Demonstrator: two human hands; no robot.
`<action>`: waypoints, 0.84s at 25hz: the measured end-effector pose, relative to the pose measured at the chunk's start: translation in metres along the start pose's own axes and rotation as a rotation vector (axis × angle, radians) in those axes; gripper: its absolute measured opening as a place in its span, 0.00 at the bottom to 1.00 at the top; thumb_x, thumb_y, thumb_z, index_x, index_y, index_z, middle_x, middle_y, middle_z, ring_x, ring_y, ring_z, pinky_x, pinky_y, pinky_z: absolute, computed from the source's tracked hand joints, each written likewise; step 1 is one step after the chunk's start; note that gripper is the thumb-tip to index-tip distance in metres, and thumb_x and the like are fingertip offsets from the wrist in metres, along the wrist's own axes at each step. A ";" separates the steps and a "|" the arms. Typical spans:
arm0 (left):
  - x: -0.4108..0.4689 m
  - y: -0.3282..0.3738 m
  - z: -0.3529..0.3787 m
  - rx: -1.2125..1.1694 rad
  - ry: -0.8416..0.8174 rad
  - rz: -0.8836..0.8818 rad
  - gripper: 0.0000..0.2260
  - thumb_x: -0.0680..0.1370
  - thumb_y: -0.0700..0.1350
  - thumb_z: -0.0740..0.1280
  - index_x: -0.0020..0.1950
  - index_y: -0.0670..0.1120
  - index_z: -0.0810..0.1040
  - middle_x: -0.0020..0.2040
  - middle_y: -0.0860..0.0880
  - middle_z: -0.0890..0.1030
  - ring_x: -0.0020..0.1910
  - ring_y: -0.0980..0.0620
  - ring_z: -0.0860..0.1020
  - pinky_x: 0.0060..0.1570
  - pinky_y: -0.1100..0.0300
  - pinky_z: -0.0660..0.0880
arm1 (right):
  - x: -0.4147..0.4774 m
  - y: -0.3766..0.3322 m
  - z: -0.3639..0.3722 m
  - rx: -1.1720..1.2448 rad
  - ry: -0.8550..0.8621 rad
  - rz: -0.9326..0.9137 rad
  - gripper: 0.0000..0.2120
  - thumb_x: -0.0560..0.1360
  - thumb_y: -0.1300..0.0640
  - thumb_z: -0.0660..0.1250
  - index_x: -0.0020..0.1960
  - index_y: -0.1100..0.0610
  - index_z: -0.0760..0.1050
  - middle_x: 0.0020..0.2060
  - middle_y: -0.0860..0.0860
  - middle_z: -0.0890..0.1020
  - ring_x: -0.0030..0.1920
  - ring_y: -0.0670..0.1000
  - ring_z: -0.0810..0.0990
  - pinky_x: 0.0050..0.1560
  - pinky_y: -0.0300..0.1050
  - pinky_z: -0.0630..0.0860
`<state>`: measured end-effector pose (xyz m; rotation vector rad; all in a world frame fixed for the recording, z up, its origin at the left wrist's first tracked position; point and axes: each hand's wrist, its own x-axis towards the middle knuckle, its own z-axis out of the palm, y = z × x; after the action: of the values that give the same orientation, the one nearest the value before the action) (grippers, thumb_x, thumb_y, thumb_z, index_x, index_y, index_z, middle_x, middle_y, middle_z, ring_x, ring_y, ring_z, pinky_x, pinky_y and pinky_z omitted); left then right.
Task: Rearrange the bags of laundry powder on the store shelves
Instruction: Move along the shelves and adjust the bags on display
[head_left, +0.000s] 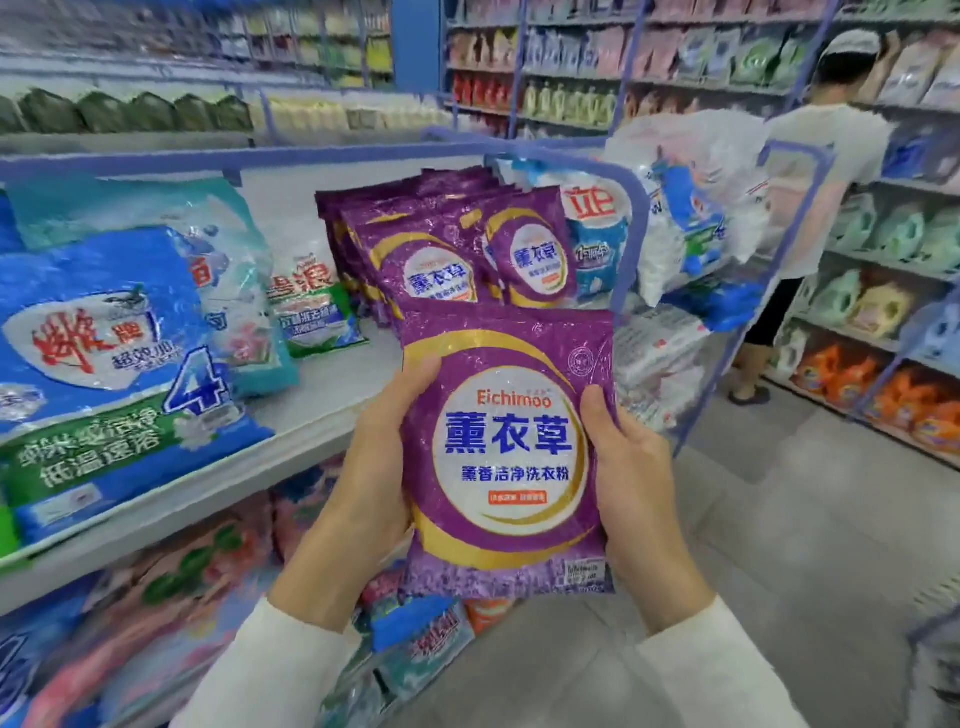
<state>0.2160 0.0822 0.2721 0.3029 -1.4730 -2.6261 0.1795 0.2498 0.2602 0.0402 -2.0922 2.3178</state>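
Low in the centre of the frame, the left hand (382, 457) and right hand (631, 467) each clasped a side edge of a purple laundry powder bag (506, 452), held upright off the shelf (311, 415). Just above stood a leaning row of matching purple bags (441, 244); pushing this one in carelessly might topple them.

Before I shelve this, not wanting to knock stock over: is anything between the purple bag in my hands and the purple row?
Nothing visible does. The bag is held just in front of the purple row, and only bare shelf shows beside it.
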 end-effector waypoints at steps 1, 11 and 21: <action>0.010 -0.008 0.010 -0.006 0.016 -0.003 0.13 0.76 0.52 0.67 0.53 0.48 0.87 0.53 0.44 0.86 0.50 0.43 0.86 0.46 0.50 0.83 | 0.022 -0.002 -0.011 -0.012 -0.026 -0.004 0.16 0.82 0.47 0.64 0.46 0.56 0.84 0.37 0.51 0.88 0.37 0.49 0.86 0.38 0.42 0.81; 0.083 -0.035 0.036 0.222 0.372 0.161 0.11 0.75 0.43 0.72 0.57 0.45 0.83 0.51 0.44 0.87 0.49 0.45 0.86 0.46 0.55 0.83 | 0.189 0.012 -0.001 0.199 -0.541 0.125 0.16 0.81 0.45 0.65 0.60 0.55 0.82 0.53 0.53 0.87 0.54 0.53 0.86 0.52 0.49 0.82; 0.191 -0.001 0.016 0.338 0.549 0.406 0.12 0.81 0.53 0.65 0.60 0.50 0.81 0.51 0.53 0.87 0.50 0.53 0.86 0.48 0.59 0.82 | 0.286 0.015 0.065 0.008 -0.717 -0.025 0.11 0.81 0.55 0.68 0.61 0.58 0.80 0.53 0.51 0.87 0.53 0.50 0.86 0.50 0.42 0.83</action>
<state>0.0268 0.0579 0.2571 0.6203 -1.5588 -1.7862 -0.1064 0.1830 0.2609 1.0293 -2.3011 2.5416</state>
